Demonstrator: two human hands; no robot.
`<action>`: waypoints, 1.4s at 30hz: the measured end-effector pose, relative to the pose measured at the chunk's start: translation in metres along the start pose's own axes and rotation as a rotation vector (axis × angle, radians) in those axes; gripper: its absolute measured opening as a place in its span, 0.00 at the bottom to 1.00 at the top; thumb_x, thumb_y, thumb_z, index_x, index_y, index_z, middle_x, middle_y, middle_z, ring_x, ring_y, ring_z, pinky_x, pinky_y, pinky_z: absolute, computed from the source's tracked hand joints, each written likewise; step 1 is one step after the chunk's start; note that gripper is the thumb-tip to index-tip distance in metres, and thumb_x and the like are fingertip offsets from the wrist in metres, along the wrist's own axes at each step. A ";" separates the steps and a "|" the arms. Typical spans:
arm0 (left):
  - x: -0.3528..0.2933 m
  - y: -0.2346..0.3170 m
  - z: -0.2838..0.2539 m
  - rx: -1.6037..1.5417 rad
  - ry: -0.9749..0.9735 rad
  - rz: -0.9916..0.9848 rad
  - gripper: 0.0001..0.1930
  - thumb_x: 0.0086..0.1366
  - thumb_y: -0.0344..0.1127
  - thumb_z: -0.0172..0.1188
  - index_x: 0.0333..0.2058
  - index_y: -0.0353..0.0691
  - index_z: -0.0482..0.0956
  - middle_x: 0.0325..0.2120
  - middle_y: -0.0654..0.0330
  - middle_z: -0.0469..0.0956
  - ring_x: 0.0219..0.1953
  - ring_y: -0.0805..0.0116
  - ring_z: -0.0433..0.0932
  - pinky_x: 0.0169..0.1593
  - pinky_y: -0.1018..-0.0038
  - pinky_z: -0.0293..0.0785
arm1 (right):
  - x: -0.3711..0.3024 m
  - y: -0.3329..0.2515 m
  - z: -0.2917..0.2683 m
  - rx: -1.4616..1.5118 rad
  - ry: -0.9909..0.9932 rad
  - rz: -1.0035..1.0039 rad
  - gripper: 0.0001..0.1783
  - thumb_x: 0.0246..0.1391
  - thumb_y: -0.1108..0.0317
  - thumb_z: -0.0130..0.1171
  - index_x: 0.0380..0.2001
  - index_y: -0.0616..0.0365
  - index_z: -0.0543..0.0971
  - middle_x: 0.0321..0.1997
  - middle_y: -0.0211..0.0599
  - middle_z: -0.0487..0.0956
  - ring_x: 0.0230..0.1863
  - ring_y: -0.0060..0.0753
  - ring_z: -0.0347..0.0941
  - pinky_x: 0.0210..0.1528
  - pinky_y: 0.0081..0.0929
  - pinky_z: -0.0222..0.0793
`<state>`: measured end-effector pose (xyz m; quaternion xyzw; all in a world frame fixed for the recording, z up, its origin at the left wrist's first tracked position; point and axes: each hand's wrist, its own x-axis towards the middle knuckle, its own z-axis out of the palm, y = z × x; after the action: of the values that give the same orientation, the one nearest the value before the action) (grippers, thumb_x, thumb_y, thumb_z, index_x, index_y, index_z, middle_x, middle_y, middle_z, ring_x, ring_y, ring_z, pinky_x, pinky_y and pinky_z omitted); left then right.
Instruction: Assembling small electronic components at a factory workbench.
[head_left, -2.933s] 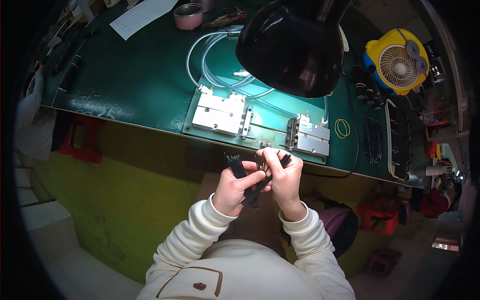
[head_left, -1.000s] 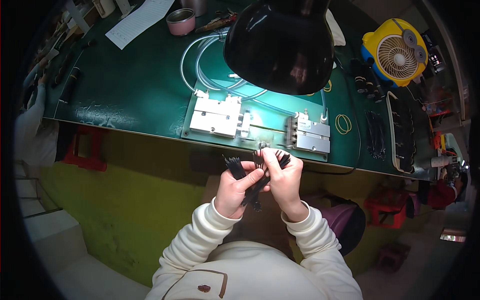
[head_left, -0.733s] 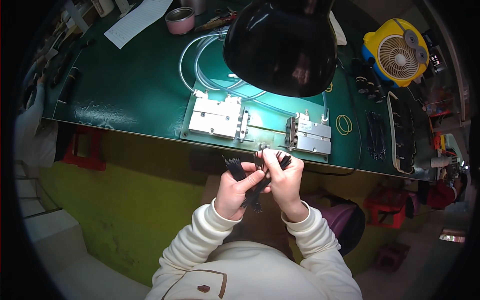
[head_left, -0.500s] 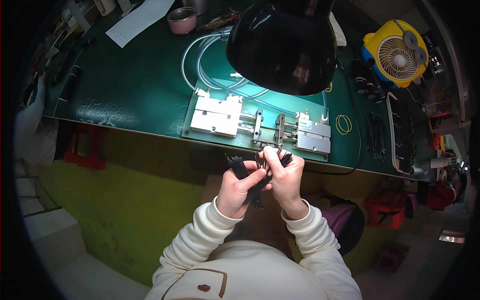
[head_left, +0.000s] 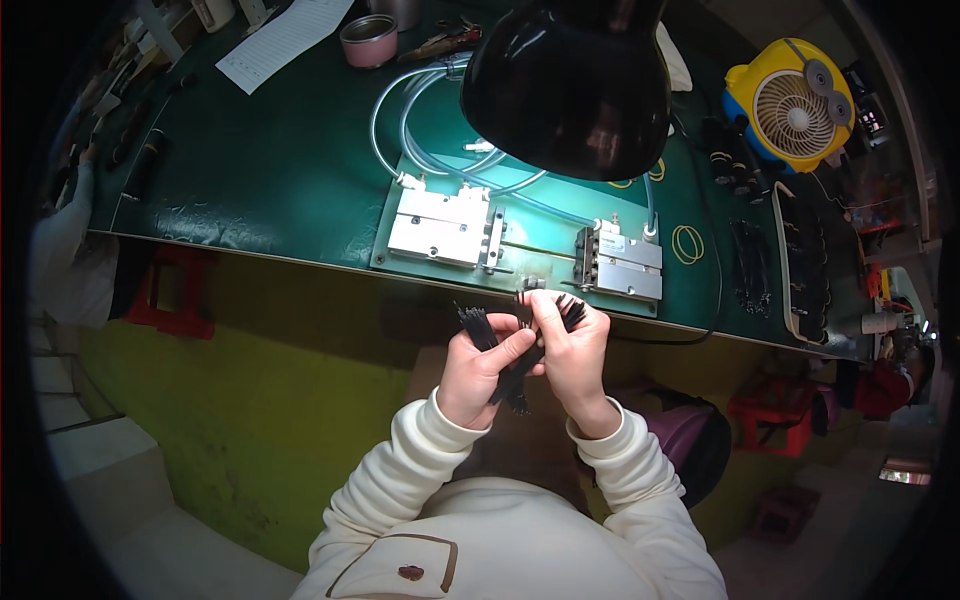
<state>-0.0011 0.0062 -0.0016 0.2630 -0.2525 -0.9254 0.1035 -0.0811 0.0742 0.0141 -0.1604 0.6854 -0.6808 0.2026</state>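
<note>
My left hand (head_left: 466, 378) is closed around a bundle of thin black wires (head_left: 474, 324), whose ends fan out above the fingers. My right hand (head_left: 578, 352) grips a second bunch of black wires (head_left: 573, 313), and its thumb and fingertips pinch near the tips of a few. The hands meet just off the table's front edge, and the bunches cross below them. Beyond the fingertips lies a pneumatic fixture on a green plate (head_left: 381, 259), with a left silver cylinder block (head_left: 436, 226) and a right silver cylinder block (head_left: 627, 264). Their dark jaws stand apart.
A black lamp shade (head_left: 568, 95) hangs over the fixture. Clear air tubes (head_left: 376, 128) loop behind it. At the right are a yellow fan (head_left: 797, 110), more black wires (head_left: 750, 265) and a white-rimmed tray (head_left: 781, 250). A pink cup (head_left: 369, 43) and paper (head_left: 280, 45) lie farther back.
The fixture's two jaws have drawn apart, each back toward its own cylinder block. My hands stay nearly in place, with the wires slightly shifted in the fingers.
</note>
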 end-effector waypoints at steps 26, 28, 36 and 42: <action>0.003 -0.001 -0.005 0.009 -0.042 -0.017 0.05 0.53 0.26 0.55 0.29 0.34 0.70 0.23 0.61 0.73 0.24 0.73 0.73 0.28 0.77 0.75 | -0.002 -0.013 0.002 0.034 -0.019 0.098 0.10 0.48 0.69 0.52 0.22 0.65 0.77 0.11 0.22 0.69 0.13 0.08 0.59 0.14 0.10 0.54; 0.003 -0.001 -0.004 0.011 -0.035 -0.016 0.05 0.53 0.26 0.55 0.29 0.34 0.70 0.23 0.61 0.73 0.24 0.73 0.73 0.28 0.77 0.75 | 0.000 -0.007 0.001 0.036 -0.014 0.074 0.10 0.48 0.69 0.52 0.22 0.65 0.77 0.12 0.23 0.70 0.13 0.08 0.59 0.14 0.10 0.54; 0.004 -0.001 -0.002 0.005 -0.037 -0.008 0.05 0.53 0.26 0.55 0.29 0.34 0.70 0.23 0.61 0.73 0.24 0.72 0.74 0.29 0.77 0.75 | 0.005 0.001 0.001 0.031 0.016 0.016 0.10 0.47 0.73 0.51 0.18 0.66 0.75 0.12 0.24 0.68 0.15 0.11 0.61 0.18 0.12 0.58; 0.006 -0.002 -0.004 -0.029 -0.067 -0.025 0.06 0.52 0.25 0.55 0.30 0.35 0.70 0.24 0.60 0.73 0.25 0.71 0.74 0.30 0.76 0.75 | 0.006 -0.001 0.000 0.070 0.014 0.109 0.10 0.47 0.73 0.51 0.16 0.66 0.74 0.11 0.25 0.68 0.14 0.11 0.60 0.17 0.11 0.56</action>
<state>-0.0045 0.0044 -0.0081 0.2335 -0.2392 -0.9385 0.0871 -0.0862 0.0719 0.0148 -0.1109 0.6702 -0.6934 0.2403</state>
